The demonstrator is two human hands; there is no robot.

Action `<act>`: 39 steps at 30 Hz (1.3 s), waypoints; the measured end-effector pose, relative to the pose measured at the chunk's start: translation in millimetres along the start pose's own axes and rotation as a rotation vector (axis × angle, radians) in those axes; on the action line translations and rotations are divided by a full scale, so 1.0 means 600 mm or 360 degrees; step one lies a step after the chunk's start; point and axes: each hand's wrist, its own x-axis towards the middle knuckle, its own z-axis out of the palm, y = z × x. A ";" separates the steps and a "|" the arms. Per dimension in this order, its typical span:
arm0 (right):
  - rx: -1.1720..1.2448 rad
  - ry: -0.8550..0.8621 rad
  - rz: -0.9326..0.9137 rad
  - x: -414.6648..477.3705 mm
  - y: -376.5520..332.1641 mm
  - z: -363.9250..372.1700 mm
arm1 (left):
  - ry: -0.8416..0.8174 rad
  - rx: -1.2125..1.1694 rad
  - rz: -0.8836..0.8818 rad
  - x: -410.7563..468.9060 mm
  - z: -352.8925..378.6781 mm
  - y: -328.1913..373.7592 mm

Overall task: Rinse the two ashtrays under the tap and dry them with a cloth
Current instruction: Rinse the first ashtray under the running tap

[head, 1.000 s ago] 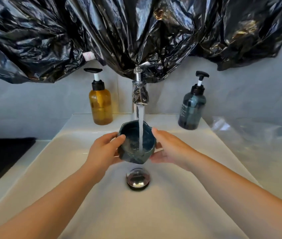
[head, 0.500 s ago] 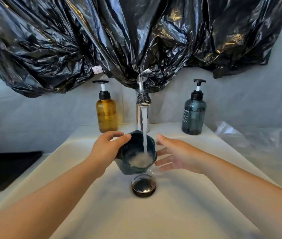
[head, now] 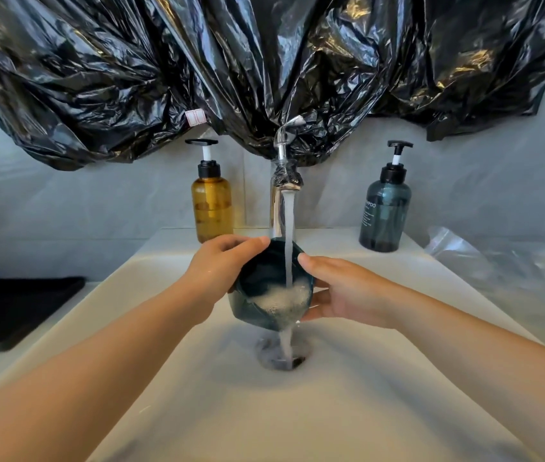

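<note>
A dark teal ashtray (head: 257, 288) is tilted towards me under the running chrome tap (head: 282, 181), above the white sink (head: 264, 411). Water foams inside it and spills over its lower rim down to the drain (head: 282, 356). My left hand (head: 221, 268) grips the ashtray's left rim and side. My right hand (head: 341, 291) holds its right side, thumb on the rim and fingers underneath. Only one ashtray is in view.
An amber pump bottle (head: 211, 201) stands left of the tap and a dark blue-grey pump bottle (head: 385, 208) right of it. Black plastic sheeting (head: 264, 61) hangs above. A black mat (head: 14, 308) lies on the left counter. Clear plastic film (head: 497, 261) covers the right counter.
The ashtray has tipped further towards me and water now pours out over its rim. My right hand, open beside it half a second ago, has closed back onto its right side.
</note>
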 end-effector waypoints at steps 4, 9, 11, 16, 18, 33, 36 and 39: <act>0.0161 0.0018 0.0027 0.001 0.005 0.002 | -0.0138 -0.0088 -0.0143 0.002 -0.003 0.006; 0.0391 0.0254 0.0110 0.003 0.006 -0.004 | -0.0353 -0.0061 -0.0349 0.004 -0.016 0.004; 0.0559 0.0306 0.0117 0.002 0.004 -0.007 | -0.0393 -0.0024 -0.0426 0.005 -0.016 0.001; 0.0817 0.0348 0.0103 0.004 0.005 -0.002 | -0.0349 -0.0122 -0.0375 0.008 -0.006 -0.001; 0.0761 0.0298 0.0131 0.006 0.006 -0.002 | -0.0281 -0.0181 -0.0320 0.008 -0.004 -0.002; -0.0350 0.0157 -0.0048 0.001 0.002 -0.013 | 0.0183 0.0321 0.0150 0.008 -0.012 0.004; -0.0398 0.0149 -0.0132 0.003 0.001 -0.008 | 0.0173 0.0296 0.0190 0.006 -0.009 0.007; -0.0267 0.0174 -0.0123 0.003 0.001 -0.007 | 0.0148 0.0251 0.0199 0.006 -0.008 0.008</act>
